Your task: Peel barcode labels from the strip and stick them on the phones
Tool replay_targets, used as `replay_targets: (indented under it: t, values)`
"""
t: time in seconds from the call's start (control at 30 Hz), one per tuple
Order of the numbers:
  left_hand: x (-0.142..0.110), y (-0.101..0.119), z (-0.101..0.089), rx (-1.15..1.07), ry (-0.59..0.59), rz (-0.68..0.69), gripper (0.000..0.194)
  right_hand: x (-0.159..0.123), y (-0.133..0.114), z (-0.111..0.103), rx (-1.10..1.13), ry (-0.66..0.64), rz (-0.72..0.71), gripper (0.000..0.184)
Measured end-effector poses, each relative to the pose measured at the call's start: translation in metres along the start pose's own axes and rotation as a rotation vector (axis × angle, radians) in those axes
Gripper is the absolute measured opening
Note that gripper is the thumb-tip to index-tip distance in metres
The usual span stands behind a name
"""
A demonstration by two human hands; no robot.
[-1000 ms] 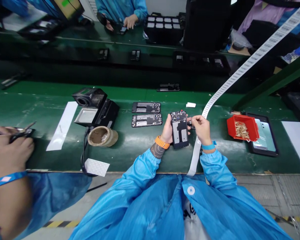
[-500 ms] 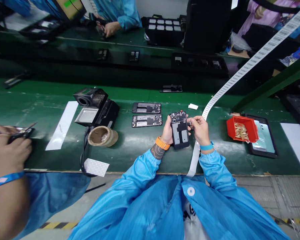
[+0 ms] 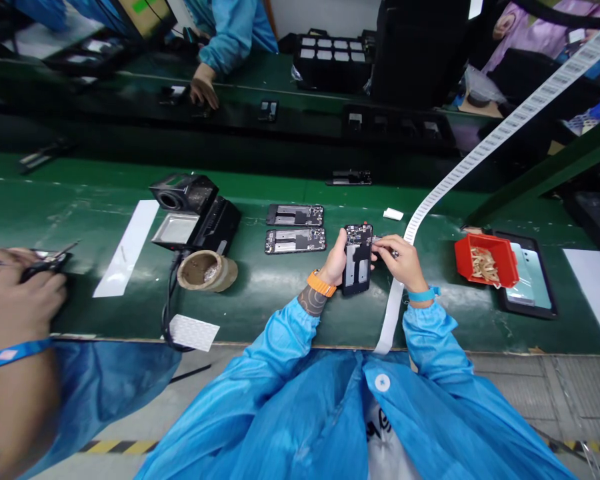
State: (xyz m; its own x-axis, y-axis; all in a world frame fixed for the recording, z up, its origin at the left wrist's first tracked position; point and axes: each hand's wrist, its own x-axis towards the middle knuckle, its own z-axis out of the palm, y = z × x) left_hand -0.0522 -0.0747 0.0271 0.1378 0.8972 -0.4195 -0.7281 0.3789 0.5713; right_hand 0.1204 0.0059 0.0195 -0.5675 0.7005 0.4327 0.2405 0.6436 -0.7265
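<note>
My left hand (image 3: 335, 261) is wrapped around an opened phone (image 3: 359, 263), holding it tilted above the bench with its circuit board and inner frame showing. Fingers pinched, my right hand (image 3: 400, 257) is at the phone's upper right edge. Something small and thin is between those fingertips, too small to name. Two more opened phones, an upper one (image 3: 295, 215) and a lower one (image 3: 295, 241), lie side by side to the left of my hands. Behind my right wrist runs a long strip of barcode labels (image 3: 447, 181).
A soldering-station-like black device (image 3: 195, 213) and a round brown pot (image 3: 207, 272) stand to the left. To the right are a red bin (image 3: 507, 267) of small tan pieces and a dark tray (image 3: 545, 307). A co-worker's hand (image 3: 23, 300) works at far left; another co-worker's hand (image 3: 203, 87) is across.
The phone in my left hand has turned slightly, and my right fingers have shifted against its edge. Across the bench, a co-worker's hand has come down to a part on the dark strip.
</note>
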Motion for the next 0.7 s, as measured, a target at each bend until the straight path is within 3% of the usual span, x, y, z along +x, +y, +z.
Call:
replay_targets:
  t: [0.17,0.43,0.7]
  values:
    - [0.002,0.001,-0.003,0.056,0.042,0.017,0.093,0.0,0.001,0.001,-0.038,-0.02,-0.014,0.016]
    - [0.006,-0.002,-0.013,0.079,-0.008,0.032,0.086,-0.002,0.007,-0.002,-0.064,-0.042,0.024,0.021]
    - [0.003,0.004,-0.012,0.059,-0.022,-0.038,0.092,0.0,0.008,-0.001,-0.081,-0.076,-0.07,0.017]
